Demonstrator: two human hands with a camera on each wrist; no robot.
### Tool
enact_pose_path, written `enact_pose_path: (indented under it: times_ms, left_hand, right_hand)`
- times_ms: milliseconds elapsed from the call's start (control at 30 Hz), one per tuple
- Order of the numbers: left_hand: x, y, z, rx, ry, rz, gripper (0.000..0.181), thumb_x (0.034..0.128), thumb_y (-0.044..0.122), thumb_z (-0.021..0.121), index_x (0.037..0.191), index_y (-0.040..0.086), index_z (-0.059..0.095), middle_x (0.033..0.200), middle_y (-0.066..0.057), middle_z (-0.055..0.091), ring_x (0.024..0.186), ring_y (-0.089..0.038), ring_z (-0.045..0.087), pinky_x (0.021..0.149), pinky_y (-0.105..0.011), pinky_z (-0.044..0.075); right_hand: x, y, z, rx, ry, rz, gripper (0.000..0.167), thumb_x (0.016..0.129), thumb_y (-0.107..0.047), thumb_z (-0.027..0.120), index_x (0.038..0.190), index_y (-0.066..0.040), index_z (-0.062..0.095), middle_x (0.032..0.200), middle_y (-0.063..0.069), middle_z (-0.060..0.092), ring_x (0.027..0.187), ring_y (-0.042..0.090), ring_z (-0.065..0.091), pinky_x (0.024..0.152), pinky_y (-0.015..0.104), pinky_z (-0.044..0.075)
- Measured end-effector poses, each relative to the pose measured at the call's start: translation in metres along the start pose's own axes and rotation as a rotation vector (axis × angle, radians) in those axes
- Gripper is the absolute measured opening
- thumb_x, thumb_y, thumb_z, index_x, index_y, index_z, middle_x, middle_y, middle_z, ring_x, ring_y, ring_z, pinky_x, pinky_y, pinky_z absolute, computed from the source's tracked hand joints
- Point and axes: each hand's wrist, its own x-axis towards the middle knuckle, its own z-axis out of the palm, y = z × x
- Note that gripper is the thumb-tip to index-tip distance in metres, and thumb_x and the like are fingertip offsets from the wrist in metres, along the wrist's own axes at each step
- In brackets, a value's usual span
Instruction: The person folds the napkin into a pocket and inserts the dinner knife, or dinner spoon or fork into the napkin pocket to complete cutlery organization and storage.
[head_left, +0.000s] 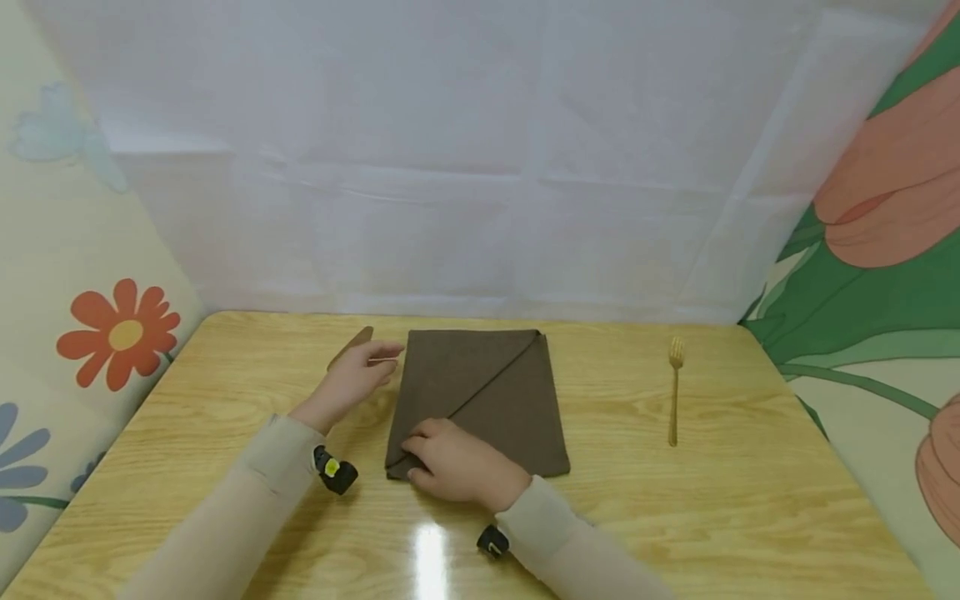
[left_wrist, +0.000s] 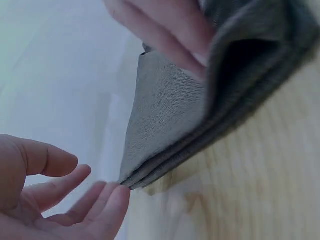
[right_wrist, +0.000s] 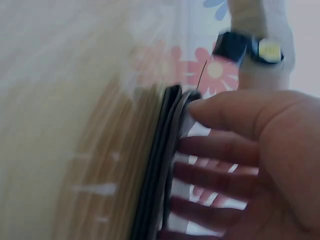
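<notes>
A dark brown cloth napkin (head_left: 495, 400), folded into a square with a diagonal fold line, lies flat on the table. At its near left corner my right hand (head_left: 461, 462) pinches the cloth, fingers on top and thumb at the edge. The left wrist view shows the napkin's stacked layers (left_wrist: 165, 120), with a fold gaping beside the right fingers (left_wrist: 170, 35). Beside the far left edge is my left hand (head_left: 356, 379), fingers loosely extended and holding nothing. Behind it shows the brownish, blade-shaped end of a knife (head_left: 352, 343); its other end is hidden.
A gold fork (head_left: 674, 392) lies on the right of the wood-patterned table (head_left: 750, 500), tines pointing away. A white sheet (head_left: 465, 167) hangs along the back edge. Flower-printed panels (head_left: 97, 250) stand at both sides.
</notes>
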Motion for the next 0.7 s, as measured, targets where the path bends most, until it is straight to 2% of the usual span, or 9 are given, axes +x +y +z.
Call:
enact_pose_path:
  times_ms: [133,300,467,633,700]
  left_hand:
    - [0.011,-0.001,0.002,-0.021,-0.042,-0.047,0.053,0.1089,0.015,0.042,0.155,-0.007,0.030,0.156,-0.032,0.032,0.135,-0.047,0.044,0.106,-0.055,0.045]
    - [0.024,-0.004,0.009,-0.074,-0.090,-0.104,0.060,0.1081,0.014,0.040,0.158,-0.010,0.015,0.161,-0.034,0.019,0.137,-0.046,0.040,0.109,-0.055,0.041]
    - [0.031,-0.006,0.011,-0.121,-0.096,-0.128,0.062,0.1072,0.013,0.040,0.158,-0.010,0.012,0.162,-0.033,0.015,0.144,-0.046,0.031,0.113,-0.054,0.038]
    - [0.035,-0.007,0.007,-0.250,-0.125,-0.128,0.063,0.1062,0.009,0.039,0.156,-0.013,0.008,0.163,-0.034,0.010,0.147,-0.046,0.024,0.116,-0.053,0.034]
    - [0.036,-0.008,0.005,-0.319,-0.136,-0.132,0.062,0.1066,0.007,0.037,0.155,-0.015,0.005,0.162,-0.036,0.008,0.148,-0.047,0.021,0.117,-0.053,0.031]
  right_hand:
    - [0.003,-0.010,0.000,-0.025,0.014,0.058,0.038,0.101,-0.030,0.064,0.131,-0.007,0.067,0.126,0.007,0.063,0.119,0.018,0.059,0.105,0.029,0.046]
    - [0.003,-0.019,0.000,-0.044,0.013,0.134,0.033,0.095,-0.033,0.072,0.119,-0.010,0.072,0.111,0.004,0.064,0.108,0.019,0.061,0.097,0.033,0.051]
    - [0.001,-0.026,0.000,-0.043,-0.021,0.204,0.040,0.091,-0.040,0.077,0.120,-0.013,0.072,0.115,0.004,0.063,0.113,0.023,0.061,0.092,0.041,0.056]
    - [0.001,-0.030,0.001,-0.052,-0.020,0.241,0.040,0.088,-0.043,0.079,0.118,-0.017,0.073,0.114,0.001,0.063,0.110,0.023,0.061,0.091,0.045,0.055]
    - [0.001,-0.031,0.003,-0.059,-0.003,0.250,0.038,0.087,-0.044,0.079,0.115,-0.018,0.073,0.110,0.000,0.063,0.104,0.021,0.059,0.087,0.042,0.053]
